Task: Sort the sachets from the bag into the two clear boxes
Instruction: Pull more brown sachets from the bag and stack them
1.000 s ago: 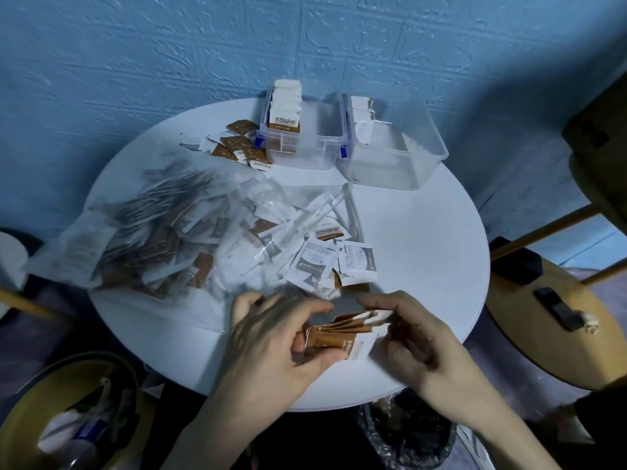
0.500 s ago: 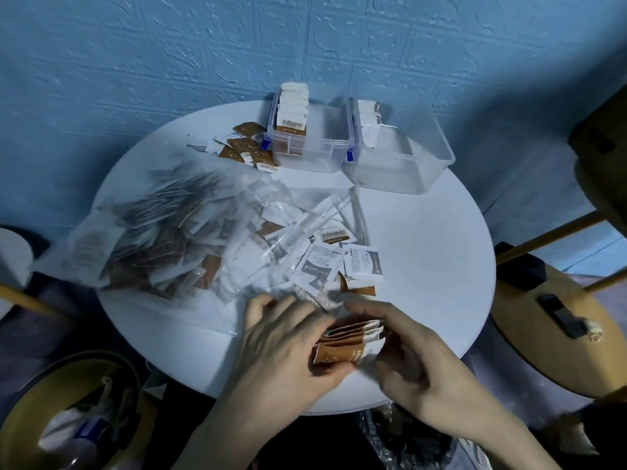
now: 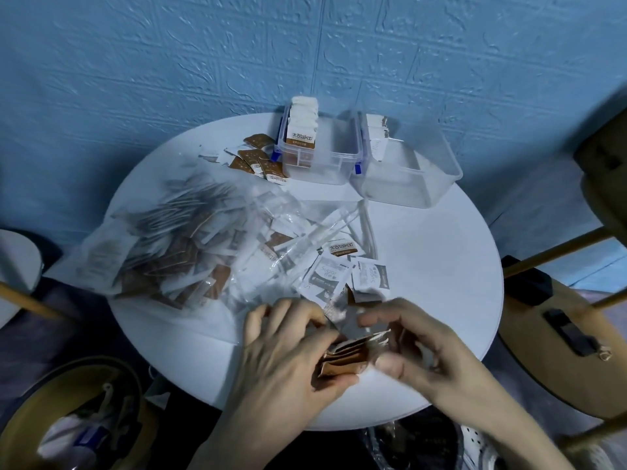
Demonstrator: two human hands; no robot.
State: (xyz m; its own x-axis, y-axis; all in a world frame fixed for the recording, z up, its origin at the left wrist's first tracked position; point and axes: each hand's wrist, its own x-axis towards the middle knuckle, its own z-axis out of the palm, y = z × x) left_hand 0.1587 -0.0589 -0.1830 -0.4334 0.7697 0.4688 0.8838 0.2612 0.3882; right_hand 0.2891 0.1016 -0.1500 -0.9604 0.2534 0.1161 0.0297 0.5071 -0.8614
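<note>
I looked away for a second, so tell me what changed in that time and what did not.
Little changed. The left hand holds the stack of brown sachets as before; the right hand has closed in onto the stack's right end, squaring it up. The bag of sachets, the loose white sugar sachets and both clear boxes stayed put.

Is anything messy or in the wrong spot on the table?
Yes. A few brown sachets lie loose on the table left of the left clear box, not inside it. More sachets spill from the bag's open mouth.
</note>
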